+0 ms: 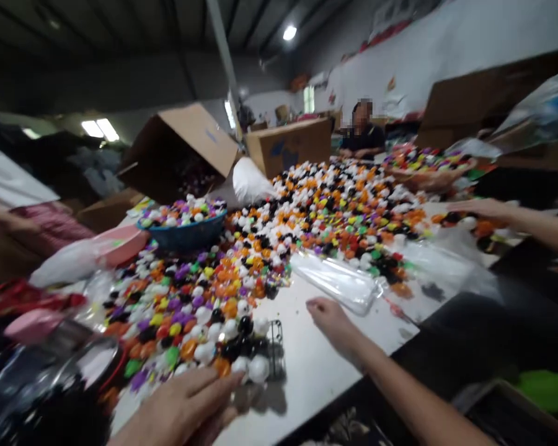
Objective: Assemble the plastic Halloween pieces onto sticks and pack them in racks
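Observation:
My left hand (181,402) is low in the view, fingers stretched forward, beside an orange ball (222,367) and white balls (259,369). I cannot tell whether its fingertips touch them. Just beyond those fingers, a small black openwork frame (277,350) stands at the end of a cluster of white and black balls. My right hand (330,319) is over the white tabletop (307,362) with its fingers curled in; anything inside them is hidden. Near it lie clear plastic bags (337,282). A big heap of small coloured balls (255,254) spreads across the table.
At the left stand a blue basin (186,230) of balls and a pink basin (118,244). Cardboard boxes (291,145) are behind. A person (363,136) sits across the table; another person's arm (530,223) reaches in from the right. A red-rimmed container (116,365) is at lower left.

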`<action>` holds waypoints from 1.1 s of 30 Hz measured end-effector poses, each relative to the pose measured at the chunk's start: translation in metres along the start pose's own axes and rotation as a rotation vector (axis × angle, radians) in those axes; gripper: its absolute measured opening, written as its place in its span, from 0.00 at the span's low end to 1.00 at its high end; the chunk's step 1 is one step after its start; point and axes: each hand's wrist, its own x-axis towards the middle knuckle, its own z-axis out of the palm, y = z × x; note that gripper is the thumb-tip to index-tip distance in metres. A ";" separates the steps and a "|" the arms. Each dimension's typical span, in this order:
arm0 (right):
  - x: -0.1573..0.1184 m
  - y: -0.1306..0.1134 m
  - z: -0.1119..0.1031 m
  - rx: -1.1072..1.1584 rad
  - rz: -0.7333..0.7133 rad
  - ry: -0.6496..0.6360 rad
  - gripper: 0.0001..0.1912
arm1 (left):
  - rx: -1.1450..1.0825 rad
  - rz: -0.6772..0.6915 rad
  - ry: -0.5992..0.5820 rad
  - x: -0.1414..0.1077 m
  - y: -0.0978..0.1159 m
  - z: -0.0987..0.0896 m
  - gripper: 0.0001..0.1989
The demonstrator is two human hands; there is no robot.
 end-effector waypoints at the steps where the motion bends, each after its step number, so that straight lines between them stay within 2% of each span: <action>1: 0.011 0.000 0.003 -0.002 -0.007 -0.028 0.16 | -0.041 -0.038 -0.034 0.000 0.007 0.002 0.16; 3: 0.036 -0.003 0.010 -0.031 -0.043 -0.070 0.15 | -0.096 -0.137 -0.042 0.000 0.012 0.008 0.15; 9: 0.094 -0.022 0.054 -0.208 -0.209 -0.127 0.10 | -0.065 -0.325 0.164 -0.014 0.002 0.032 0.12; 14: 0.114 -0.027 0.091 -0.314 -0.278 -0.143 0.12 | -0.063 -0.400 0.210 -0.017 0.010 0.053 0.12; 17: 0.117 -0.031 0.102 -0.352 -0.305 -0.183 0.07 | -0.035 -0.433 0.212 -0.012 0.011 0.067 0.12; 21: 0.111 -0.035 0.100 -0.356 -0.284 -0.224 0.04 | -0.048 -0.498 0.226 -0.002 0.004 0.079 0.11; 25: 0.094 -0.035 0.083 -0.275 -0.235 -0.224 0.05 | -0.064 -0.536 0.262 0.007 -0.005 0.084 0.12; 29: 0.073 -0.029 0.066 -0.096 -0.122 -0.219 0.05 | -0.051 -0.514 0.241 0.018 -0.009 0.090 0.15; 33: 0.060 -0.018 0.065 0.181 0.025 -0.282 0.09 | -0.082 -0.470 0.160 0.033 -0.012 0.097 0.17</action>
